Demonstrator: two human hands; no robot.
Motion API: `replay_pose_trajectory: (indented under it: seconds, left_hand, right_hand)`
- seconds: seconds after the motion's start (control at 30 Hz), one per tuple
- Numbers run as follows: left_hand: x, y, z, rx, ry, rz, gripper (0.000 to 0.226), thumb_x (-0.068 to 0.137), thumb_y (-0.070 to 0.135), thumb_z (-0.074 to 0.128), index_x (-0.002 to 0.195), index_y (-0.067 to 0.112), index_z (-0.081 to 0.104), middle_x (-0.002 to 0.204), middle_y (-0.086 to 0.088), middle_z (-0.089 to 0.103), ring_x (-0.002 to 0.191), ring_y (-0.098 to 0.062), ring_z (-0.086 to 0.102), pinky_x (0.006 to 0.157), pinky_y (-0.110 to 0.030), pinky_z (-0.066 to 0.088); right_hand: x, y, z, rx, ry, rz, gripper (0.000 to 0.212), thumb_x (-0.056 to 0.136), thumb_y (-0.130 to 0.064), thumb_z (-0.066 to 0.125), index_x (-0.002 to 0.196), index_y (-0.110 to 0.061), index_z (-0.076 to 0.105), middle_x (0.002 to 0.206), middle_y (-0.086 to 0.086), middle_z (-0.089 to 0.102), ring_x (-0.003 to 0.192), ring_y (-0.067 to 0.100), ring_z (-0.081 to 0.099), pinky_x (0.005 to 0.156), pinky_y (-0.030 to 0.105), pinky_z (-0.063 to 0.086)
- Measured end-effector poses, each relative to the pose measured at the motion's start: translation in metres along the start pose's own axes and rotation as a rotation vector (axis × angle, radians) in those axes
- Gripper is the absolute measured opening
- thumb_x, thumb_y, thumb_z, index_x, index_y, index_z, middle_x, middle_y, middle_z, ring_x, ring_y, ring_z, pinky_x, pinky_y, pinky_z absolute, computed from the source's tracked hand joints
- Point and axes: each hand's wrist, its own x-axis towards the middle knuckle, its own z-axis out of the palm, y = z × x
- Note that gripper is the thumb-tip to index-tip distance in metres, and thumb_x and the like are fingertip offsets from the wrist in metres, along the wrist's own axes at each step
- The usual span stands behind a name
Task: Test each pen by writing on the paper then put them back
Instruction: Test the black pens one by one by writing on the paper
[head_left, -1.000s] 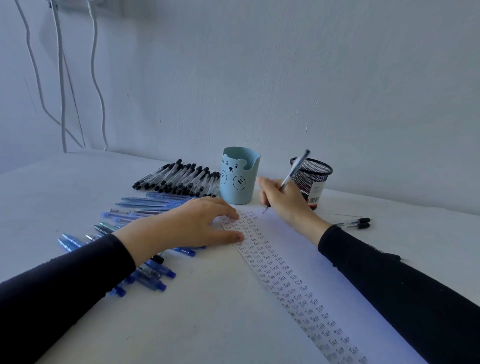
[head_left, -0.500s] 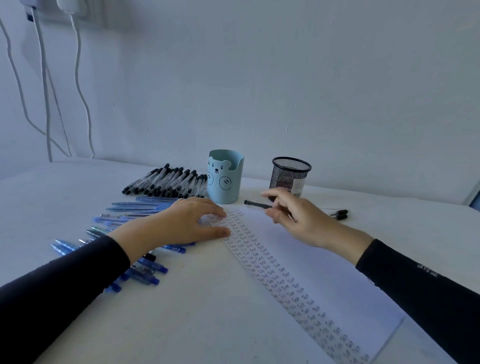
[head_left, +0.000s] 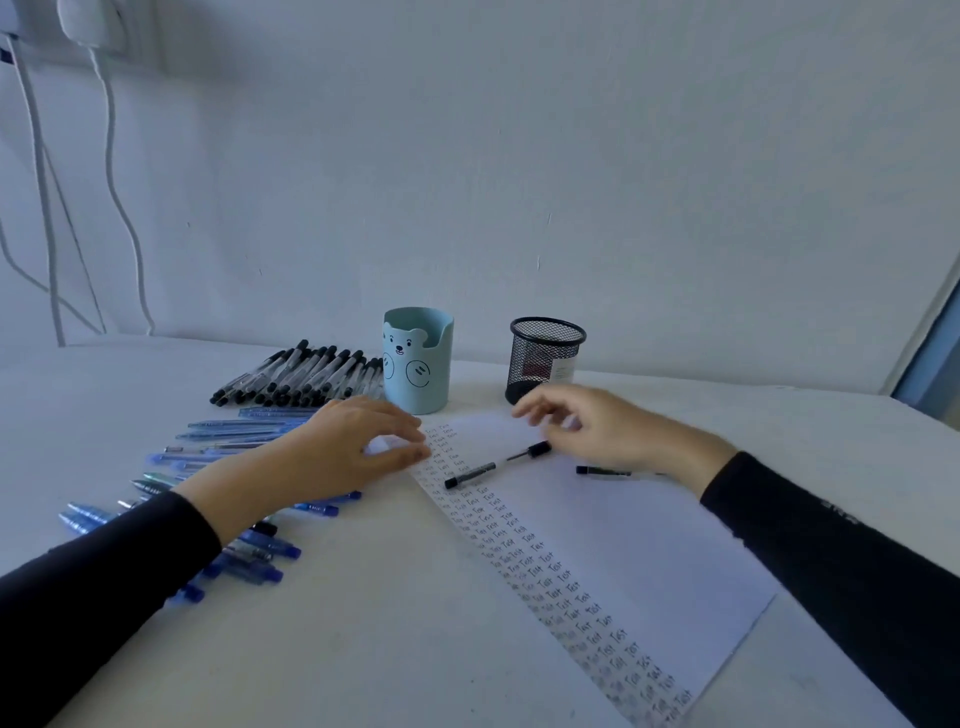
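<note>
While the left hand (head_left: 353, 452) rests flat on the paper's (head_left: 623, 545) left edge, fingers loosely spread, probably to pin the sheet, the right hand (head_left: 602, 428) hovers just above it, fingers relaxed and holding nothing, though blurred. One pen (head_left: 483, 467) lies loose on the paper between both hands, likely tested and due for the black row (head_left: 301, 374).
</note>
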Motion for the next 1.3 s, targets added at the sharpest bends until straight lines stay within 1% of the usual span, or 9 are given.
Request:
replay_pose_trajectory:
  seconds: [0.13,0.27,0.4,0.53,0.7,0.83,0.93,1.07,1.3]
  left_hand:
    - [0.006,0.025,0.003,-0.118,0.121,0.054,0.064,0.078,0.078,0.037,0.108,0.033,0.07,0.103,0.02,0.064,0.094,0.007,0.057,0.079,-0.01,0.046]
    - [0.007,0.047,0.021,-0.111,0.069,0.076,0.042,0.079,0.056,0.064,0.109,0.028,0.07,0.088,0.021,0.063,0.083,0.005,0.058,0.069,-0.01,0.047]
    - [0.009,0.046,0.024,-0.068,0.149,0.096,0.021,0.084,0.032,0.073,0.101,0.021,0.076,0.078,0.02,0.059,0.08,0.003,0.058,0.065,-0.01,0.045]
    - [0.007,0.045,-0.003,-0.182,0.537,0.124,0.012,0.081,0.017,0.077,0.093,0.016,0.077,0.078,0.008,0.064,0.073,-0.007,0.061,0.064,-0.01,0.045]
    - [0.012,0.023,-0.05,-0.275,0.854,-0.156,0.007,0.085,0.024,0.074,0.09,0.021,0.075,0.08,0.006,0.067,0.064,-0.003,0.058,0.064,-0.012,0.048]
    - [0.025,-0.013,-0.044,-0.21,0.719,-0.403,0.018,0.086,0.025,0.071,0.078,0.01,0.075,0.067,0.001,0.067,0.057,-0.01,0.055,0.055,-0.015,0.042]
    - [0.04,-0.027,-0.028,-0.078,0.533,-0.471,0.033,0.087,0.023,0.066,0.065,-0.001,0.069,0.057,-0.007,0.054,0.054,-0.017,0.043,0.05,-0.022,0.037]
    - [0.052,-0.024,-0.013,0.034,0.419,-0.49,0.038,0.084,0.017,0.063,0.049,0.01,0.052,0.047,-0.005,0.038,0.047,-0.02,0.029,0.046,-0.023,0.028]
    - [0.035,-0.027,-0.015,0.099,0.323,-0.315,0.032,0.086,0.035,0.068,0.073,0.006,0.066,0.067,-0.007,0.058,0.062,-0.022,0.05,0.059,-0.028,0.038]
  right_hand:
    - [-0.01,0.008,-0.044,-0.181,-0.239,0.301,0.009,0.09,-0.02,0.064,0.096,-0.025,0.059,0.098,-0.003,0.061,0.075,0.009,0.054,0.075,0.025,0.044]
    - [-0.018,0.013,-0.055,-0.26,-0.443,0.41,0.028,0.08,-0.035,0.079,0.101,-0.028,0.063,0.097,-0.007,0.063,0.081,0.008,0.057,0.077,0.025,0.047]
    - [-0.014,0.013,-0.046,-0.307,-0.424,0.354,0.02,0.082,-0.035,0.078,0.097,-0.032,0.064,0.094,-0.01,0.06,0.082,0.006,0.056,0.076,0.019,0.043]
    - [-0.01,0.009,-0.039,-0.293,-0.309,0.282,0.015,0.09,-0.034,0.068,0.101,-0.029,0.059,0.093,-0.014,0.058,0.08,0.002,0.054,0.072,0.019,0.041]
    - [-0.009,-0.001,-0.035,-0.078,-0.072,0.168,0.015,0.097,-0.033,0.058,0.108,-0.024,0.051,0.077,-0.009,0.058,0.057,-0.001,0.05,0.062,0.024,0.039]
    - [-0.002,-0.008,-0.026,-0.086,0.093,0.041,0.007,0.099,-0.037,0.051,0.105,-0.035,0.049,0.084,0.006,0.055,0.069,0.014,0.048,0.068,0.034,0.047]
    - [-0.002,-0.011,-0.015,-0.088,0.051,0.067,0.008,0.101,-0.045,0.043,0.105,-0.042,0.049,0.075,-0.001,0.049,0.059,0.009,0.044,0.053,0.015,0.039]
    - [-0.002,-0.013,-0.009,-0.012,0.131,0.086,0.032,0.085,-0.068,0.052,0.102,-0.041,0.051,0.061,-0.01,0.048,0.055,0.009,0.048,0.057,0.023,0.042]
    - [0.003,-0.006,-0.015,0.315,0.237,0.065,0.046,0.06,-0.076,0.06,0.08,-0.034,0.057,0.083,0.013,0.065,0.072,0.015,0.045,0.072,0.033,0.034]
